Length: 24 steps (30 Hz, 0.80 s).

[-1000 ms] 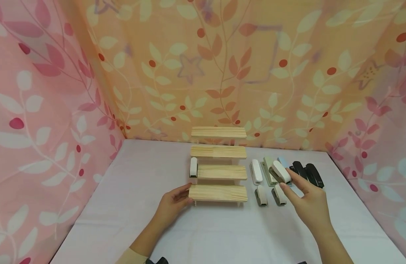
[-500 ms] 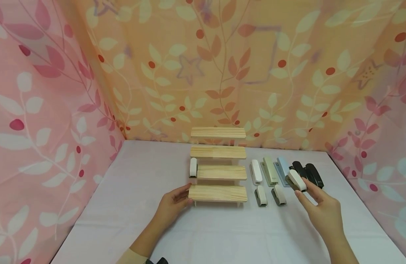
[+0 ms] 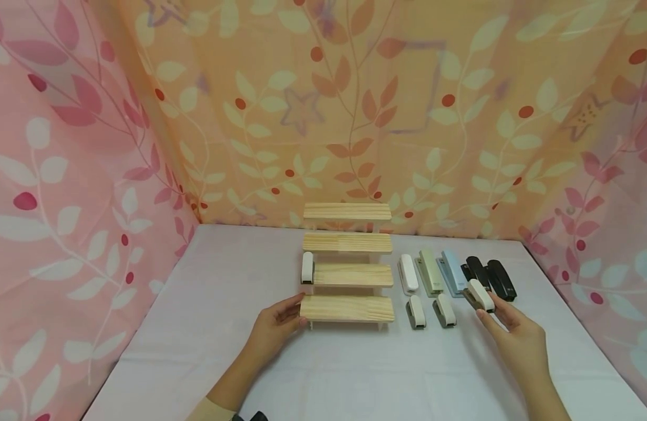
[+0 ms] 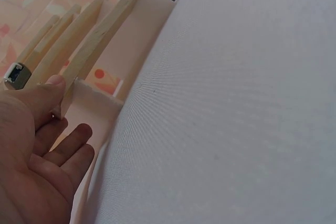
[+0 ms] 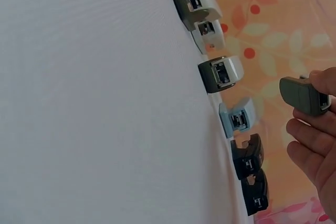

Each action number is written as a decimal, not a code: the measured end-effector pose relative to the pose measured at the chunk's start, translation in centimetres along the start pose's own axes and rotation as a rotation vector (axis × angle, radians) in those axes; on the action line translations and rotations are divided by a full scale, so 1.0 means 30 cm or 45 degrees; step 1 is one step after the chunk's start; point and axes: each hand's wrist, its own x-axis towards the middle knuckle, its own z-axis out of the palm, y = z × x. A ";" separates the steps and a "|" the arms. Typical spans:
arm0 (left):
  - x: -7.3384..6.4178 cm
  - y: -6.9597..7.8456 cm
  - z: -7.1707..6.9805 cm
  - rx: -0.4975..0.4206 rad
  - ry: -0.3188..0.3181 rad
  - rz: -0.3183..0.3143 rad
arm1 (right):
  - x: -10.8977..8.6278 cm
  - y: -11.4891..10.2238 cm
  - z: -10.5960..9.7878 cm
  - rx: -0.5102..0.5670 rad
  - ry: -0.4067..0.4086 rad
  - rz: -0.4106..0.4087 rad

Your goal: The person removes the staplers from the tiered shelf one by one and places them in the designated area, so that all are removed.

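My left hand (image 3: 275,324) grips the left end of the lowest board of a stepped wooden display rack (image 3: 347,308). In the left wrist view its thumb (image 4: 52,85) lies on the board, with the other fingers below. A small white stapler (image 3: 307,268) stands at the left end of the second board up. Above the table, my right hand (image 3: 520,339) pinches another small white stapler with a grey base (image 3: 479,294) between thumb and fingers. The right wrist view shows this stapler's grey underside (image 5: 302,95), clear of the tabletop.
Right of the rack stand a white stapler (image 3: 408,273), a green stapler (image 3: 430,272), a blue stapler (image 3: 452,273) and two black staplers (image 3: 501,279). Two small white staplers (image 3: 416,312) sit in front of them. Patterned curtains (image 3: 302,117) enclose the white table (image 3: 197,351).
My right hand has carried the small white stapler rightward and slightly down, from over the green and blue staplers to before the black ones. The left hand has stayed on the rack.
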 end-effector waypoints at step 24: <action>0.000 0.009 0.001 -0.010 -0.004 -0.024 | -0.003 0.106 0.041 -0.143 -0.165 0.120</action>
